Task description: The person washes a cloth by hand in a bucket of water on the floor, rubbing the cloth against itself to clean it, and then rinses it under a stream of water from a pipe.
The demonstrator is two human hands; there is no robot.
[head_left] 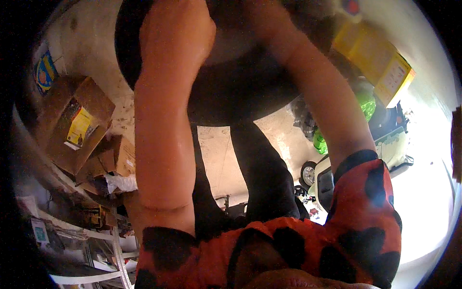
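Note:
Both my arms stretch forward over a large dark, round-edged thing [240, 89], whose kind I cannot make out. At the top edge of the view, my left hand [178, 24] is over its left part; the fingers are out of sight. My right hand [264, 17] is farther right over the same dark thing, dim and blurred, so its fingers do not show. Whether either hand holds anything is hidden. My legs in dark trousers [264, 168] stand below the round edge.
An open cardboard box [96, 103] with a yellow packet [81, 127] inside stands at left, beside another carton [122, 156]. White metal shelving [115, 241] is at lower left. At right are a yellow box [373, 60], bright green bags [320, 142] and a small wheel [308, 174].

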